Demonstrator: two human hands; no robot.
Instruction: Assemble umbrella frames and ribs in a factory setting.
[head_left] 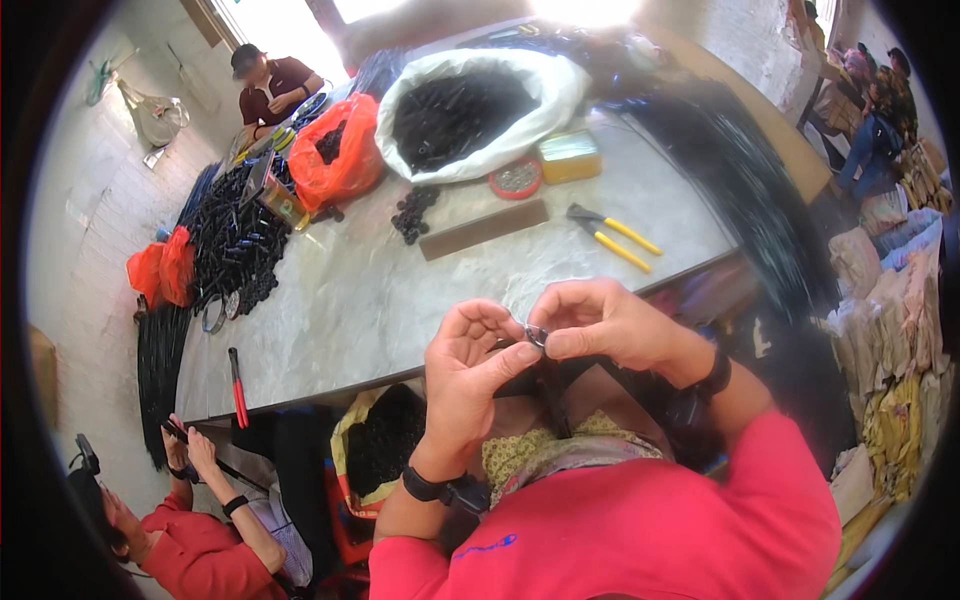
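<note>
Just past the table's near edge, my left hand (470,355) and my right hand (612,325) meet at a small dark shiny piece (537,336). The thumb and fingertips of each hand close on it from either side. Beneath it a narrow black strip (553,395) hangs toward my lap; whether the two are joined, I cannot tell. Farther in on the table lie yellow-handled pliers (618,236) with dark jaws and a flat brown bar (485,229). Small black pieces (413,213) are heaped beyond the bar.
A big white sack (565,85) of black parts stands at the back, beside an orange bag (345,165). Black tubes (235,225) pile up leftward; red-handled pliers (238,390) cross the near edge. Co-workers sit at lower left (205,545) and far left (270,95). Long black rods (730,150) cover the right side.
</note>
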